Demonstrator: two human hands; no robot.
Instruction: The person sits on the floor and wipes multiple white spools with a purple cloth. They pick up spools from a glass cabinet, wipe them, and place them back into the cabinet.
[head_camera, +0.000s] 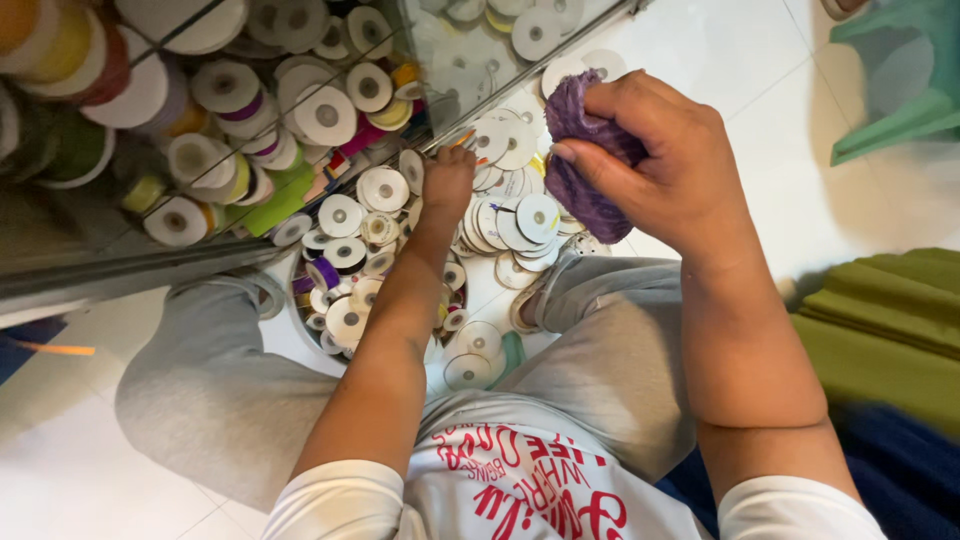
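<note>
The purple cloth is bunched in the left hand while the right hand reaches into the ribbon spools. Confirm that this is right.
Not quite: the hands are swapped. The head view shows the purple cloth bunched in the right hand, while the left hand reaches into the ribbon spools. The rest stands.
</note>
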